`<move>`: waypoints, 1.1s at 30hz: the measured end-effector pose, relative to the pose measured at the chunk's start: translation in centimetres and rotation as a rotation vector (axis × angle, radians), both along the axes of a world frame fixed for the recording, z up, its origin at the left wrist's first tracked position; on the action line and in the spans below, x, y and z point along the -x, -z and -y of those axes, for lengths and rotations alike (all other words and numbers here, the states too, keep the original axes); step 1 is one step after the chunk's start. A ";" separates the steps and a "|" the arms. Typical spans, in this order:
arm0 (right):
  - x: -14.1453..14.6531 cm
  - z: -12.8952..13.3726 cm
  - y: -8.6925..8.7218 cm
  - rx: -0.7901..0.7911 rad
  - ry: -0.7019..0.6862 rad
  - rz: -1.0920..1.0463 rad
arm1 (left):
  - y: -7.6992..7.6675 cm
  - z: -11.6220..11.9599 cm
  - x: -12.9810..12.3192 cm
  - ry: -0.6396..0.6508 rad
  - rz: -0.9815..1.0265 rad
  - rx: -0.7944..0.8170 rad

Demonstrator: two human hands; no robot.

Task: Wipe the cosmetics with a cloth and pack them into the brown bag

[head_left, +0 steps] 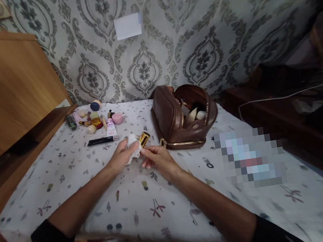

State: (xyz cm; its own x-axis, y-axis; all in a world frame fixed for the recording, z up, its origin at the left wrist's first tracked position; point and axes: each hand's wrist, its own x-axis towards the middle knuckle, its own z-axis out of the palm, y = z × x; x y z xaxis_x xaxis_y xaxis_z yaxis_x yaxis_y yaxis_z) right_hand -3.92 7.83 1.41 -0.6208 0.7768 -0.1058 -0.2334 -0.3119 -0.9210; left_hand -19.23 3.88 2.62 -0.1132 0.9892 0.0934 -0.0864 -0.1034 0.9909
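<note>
- Tabletop cover (125,187): white, scattered with small grey, green and reddish motifs.
- Bag (169,122) by the far edge: brown, with gold-coloured zips (187,144).
- Jar (118,118) towards the far left corner: pink; tube (100,141) nearer: black.
- Shiny item (144,139): gold; tissue (133,148): white.
- Wall (144,65): pale, with grey damask medallions.

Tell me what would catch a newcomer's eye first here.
Probably the open brown leather-look bag with gold zips, near the grey-patterned wall. Next, the small shiny gold cylinder with crumpled white tissue, between the left hand and right hand, left of the bag.
</note>
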 end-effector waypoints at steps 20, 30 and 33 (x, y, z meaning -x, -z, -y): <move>-0.2 -0.3 -0.5 -0.083 0.216 -0.203 | -0.2 -0.9 0.0 -0.174 0.027 0.031; -0.4 -0.4 -0.6 -0.076 0.260 -0.262 | -0.2 -0.6 -0.2 -0.135 0.013 0.147; -0.3 -0.4 -0.5 -0.041 0.260 -0.267 | 0.1 -0.6 -0.1 -0.207 0.020 0.063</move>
